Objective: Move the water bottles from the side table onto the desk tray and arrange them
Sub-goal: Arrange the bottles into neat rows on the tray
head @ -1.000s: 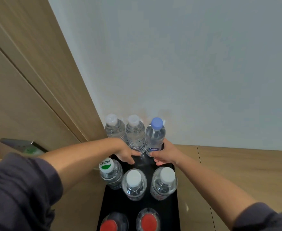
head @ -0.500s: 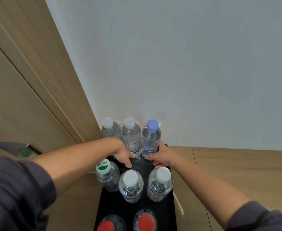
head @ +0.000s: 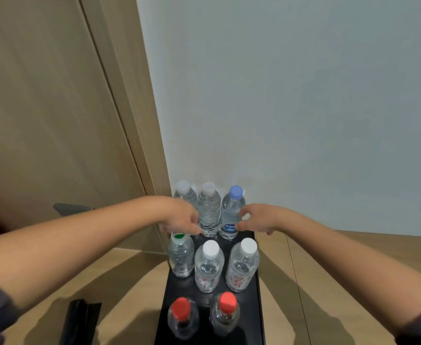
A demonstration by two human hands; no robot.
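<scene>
Tray (head: 257, 305): bottles (head: 209, 265) fill far and middle rows edge to edge; wall (head: 304, 120) just behind far edge. Bare room at near right corner, beside red-capped bottle (head: 225, 316).

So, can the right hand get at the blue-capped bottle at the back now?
Probably yes. The right hand is just beside the blue-capped bottle, fingers open toward its side, with nothing between them. The middle row's right-hand bottle stands nearer the person, out of the way.

Clear, glossy plastic water bottles (head: 208, 211) stand on a glossy black tray (head: 256, 305); the desk (head: 329, 270) looks like smooth, matt light wood.
</scene>
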